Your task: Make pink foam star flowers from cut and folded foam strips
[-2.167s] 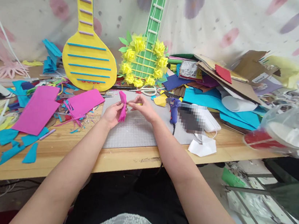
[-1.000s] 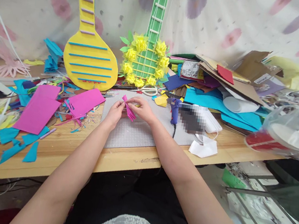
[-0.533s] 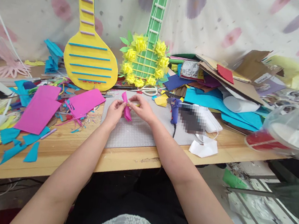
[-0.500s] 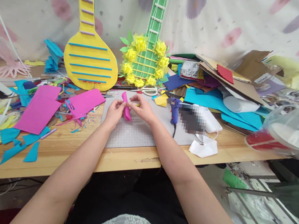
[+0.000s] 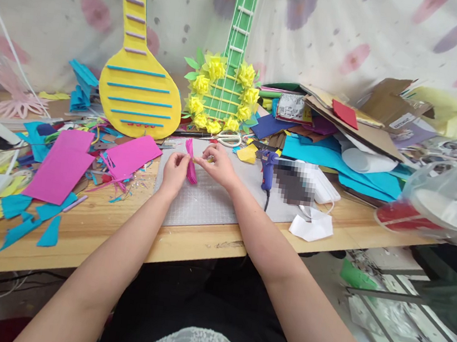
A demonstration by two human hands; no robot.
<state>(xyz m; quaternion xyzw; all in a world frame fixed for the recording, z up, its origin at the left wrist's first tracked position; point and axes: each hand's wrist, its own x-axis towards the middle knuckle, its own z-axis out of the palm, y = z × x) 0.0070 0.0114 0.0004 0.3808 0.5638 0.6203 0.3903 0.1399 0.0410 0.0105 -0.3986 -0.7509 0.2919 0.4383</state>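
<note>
Left hand (image 5: 174,173) pinches pink folded paper (image 5: 191,174) at its middle; right hand (image 5: 218,165) has fingertips there, can't tell if gripping. Paper's upright between them above gray mat (image 5: 202,206); firm, centred pinch should hold folds even.

A pleated magenta paper strip (image 5: 191,170), pinched mid-length, tilts slightly over the gray mat (image 5: 207,204).

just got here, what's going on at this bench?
Someone's left hand pinches a folded pink piece near its middle, above the gray mat. The right hand has its fingertips at the same spot; whether they grip it is hard to tell. The glue gun lies to the right, not in use. Behind stand a yellow guitar and a flower-trimmed green guitar.
</note>
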